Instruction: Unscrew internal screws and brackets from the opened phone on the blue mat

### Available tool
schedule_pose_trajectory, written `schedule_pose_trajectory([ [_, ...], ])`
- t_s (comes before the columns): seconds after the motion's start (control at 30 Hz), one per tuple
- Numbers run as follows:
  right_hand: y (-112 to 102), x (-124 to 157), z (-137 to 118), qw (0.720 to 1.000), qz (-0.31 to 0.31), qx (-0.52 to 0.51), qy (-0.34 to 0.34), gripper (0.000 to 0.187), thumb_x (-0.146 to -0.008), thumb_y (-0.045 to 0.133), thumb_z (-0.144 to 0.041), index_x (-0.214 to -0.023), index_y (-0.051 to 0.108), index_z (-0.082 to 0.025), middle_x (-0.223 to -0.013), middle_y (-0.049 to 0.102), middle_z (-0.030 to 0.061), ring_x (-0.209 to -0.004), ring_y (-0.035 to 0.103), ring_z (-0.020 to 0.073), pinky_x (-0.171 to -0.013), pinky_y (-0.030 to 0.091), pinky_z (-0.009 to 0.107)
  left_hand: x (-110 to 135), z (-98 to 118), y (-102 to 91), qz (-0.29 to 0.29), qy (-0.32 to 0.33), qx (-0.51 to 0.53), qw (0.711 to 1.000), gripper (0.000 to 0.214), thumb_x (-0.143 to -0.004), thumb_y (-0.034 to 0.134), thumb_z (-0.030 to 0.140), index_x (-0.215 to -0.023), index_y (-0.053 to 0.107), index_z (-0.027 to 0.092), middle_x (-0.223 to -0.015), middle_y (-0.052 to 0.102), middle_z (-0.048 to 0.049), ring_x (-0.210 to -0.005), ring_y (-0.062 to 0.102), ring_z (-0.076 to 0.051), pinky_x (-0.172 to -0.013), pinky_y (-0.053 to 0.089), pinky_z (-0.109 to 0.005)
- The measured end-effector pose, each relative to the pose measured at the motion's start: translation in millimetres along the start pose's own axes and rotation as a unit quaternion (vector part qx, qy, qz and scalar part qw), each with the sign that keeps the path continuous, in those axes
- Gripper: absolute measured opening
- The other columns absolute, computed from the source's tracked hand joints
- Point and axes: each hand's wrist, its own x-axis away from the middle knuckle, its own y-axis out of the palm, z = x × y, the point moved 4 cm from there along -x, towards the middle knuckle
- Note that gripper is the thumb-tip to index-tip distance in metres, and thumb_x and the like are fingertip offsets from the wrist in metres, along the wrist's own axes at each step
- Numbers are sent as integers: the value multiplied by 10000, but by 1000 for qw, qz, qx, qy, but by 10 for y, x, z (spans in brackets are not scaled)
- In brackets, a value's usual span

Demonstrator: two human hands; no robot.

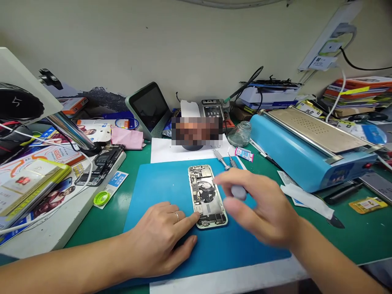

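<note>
The opened phone [211, 210] lies interior up on the blue mat [153, 183], presumably to keep its components accessible. The left hand [162, 234], loosely curled and grasping nothing, sets its index fingertip at the phone's near left edge, apparently to steady it. The right hand [266, 204] is half open, right of the phone; a grey knob [239, 192] shows between thumb and fingers, but whether it is gripped cannot be determined. Right of the phone, a blue machine [284, 151] stands on the bench [352, 241].
</note>
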Motion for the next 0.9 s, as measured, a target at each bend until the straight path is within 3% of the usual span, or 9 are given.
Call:
schedule_pose_trajectory([
  [0.07, 26, -134, 167, 997, -32, 63, -41, 147, -1017, 576, -293, -1068, 698, -229, -799, 767, 20, -582, 645, 151, -586, 502, 289, -5, -2, -14, 5, -3, 1, 1000, 299, -1054, 459, 274, -1294, 587, 150, -759, 683, -20, -621, 611, -215, -577, 395, -356],
  [0.2, 183, -91, 351, 985, -104, 115, -80, 165, -1024, 561, -219, -1040, 724, -192, -767, 773, 19, -621, 687, 152, -568, 444, 286, 4, 0, -14, 3, -12, 4, 1000, 285, -1052, 461, 274, -1269, 596, 148, -766, 685, -21, -613, 601, -223, -569, 400, -377],
  [0.33, 346, 44, 309, 972, -169, 124, -102, 206, -1039, 532, -225, -1003, 733, -193, -716, 722, 9, -608, 654, 153, -540, 368, 302, 2, 7, -11, -1, -20, -5, 1000, 350, -1045, 463, 268, -1343, 565, 116, -786, 689, -28, -633, 614, -233, -568, 405, -389],
  [0.47, 395, 67, 265, 969, -190, 121, -100, 187, -1036, 541, -223, -995, 720, -188, -712, 703, 6, -601, 632, 152, -546, 337, 305, -24, 2, 3, -15, -27, -9, 999, 373, -1045, 468, 268, -1367, 561, 106, -797, 689, -31, -643, 632, -229, -573, 423, -387],
  [0.6, 375, 52, 281, 974, -180, 108, -88, 170, -1038, 544, -231, -1014, 708, -192, -721, 721, 10, -603, 643, 154, -548, 357, 301, -46, 10, 4, -9, -17, -21, 1000, 375, -1044, 478, 283, -1355, 572, 95, -776, 683, -29, -628, 638, -225, -559, 445, -387],
  [0.77, 246, 29, 311, 994, -85, 43, -59, 198, -1008, 578, -247, -1175, 666, -186, -936, 796, 60, -796, 740, 194, -655, 512, 293, -46, -1, -1, -7, -14, -32, 999, 353, -1037, 498, 290, -1329, 575, 106, -783, 693, -28, -626, 652, -224, -545, 467, -383],
  [0.9, 161, 25, 347, 998, -39, -35, -36, 269, -1027, 489, -292, -1242, 631, -216, -1068, 783, 74, -924, 751, 211, -781, 583, 298, -51, -19, 20, -8, -13, -40, 999, 408, -1038, 503, 330, -1379, 535, 108, -794, 710, -31, -633, 666, -228, -562, 497, -378],
])
